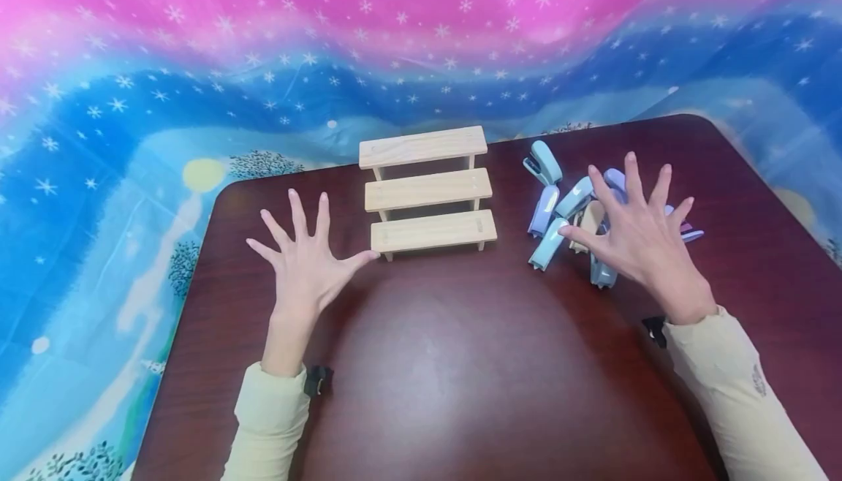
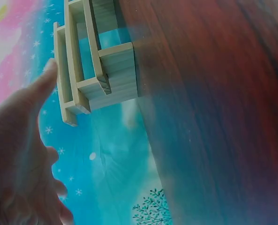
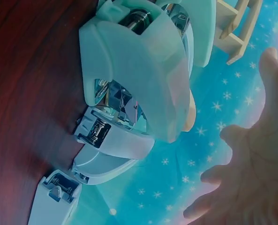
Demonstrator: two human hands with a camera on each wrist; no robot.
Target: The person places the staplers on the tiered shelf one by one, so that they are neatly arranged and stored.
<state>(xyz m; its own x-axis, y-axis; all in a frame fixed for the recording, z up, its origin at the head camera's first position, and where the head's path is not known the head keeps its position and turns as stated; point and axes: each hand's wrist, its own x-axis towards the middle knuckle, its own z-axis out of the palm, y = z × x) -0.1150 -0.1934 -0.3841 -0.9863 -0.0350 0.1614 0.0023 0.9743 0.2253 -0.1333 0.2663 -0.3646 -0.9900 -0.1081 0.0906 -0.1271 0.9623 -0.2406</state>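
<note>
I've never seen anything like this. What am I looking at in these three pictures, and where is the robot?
There's no robot here: these are a person's own bare hands. The wide picture comes from a camera worn on the head, looking forward and down. The other two come from cameras on the wrists, one beside each hand.

On the dark reddish-brown table stands a three-tier wooden stand. To the right of it lies a cluster of staplers, mostly pale green-blue or lavender, seen close up in the right wrist picture. A patterned cloth hangs behind.

The left hand is near the stand, and the right hand is by the staplers. Both have their fingers spread and hold nothing.
</note>
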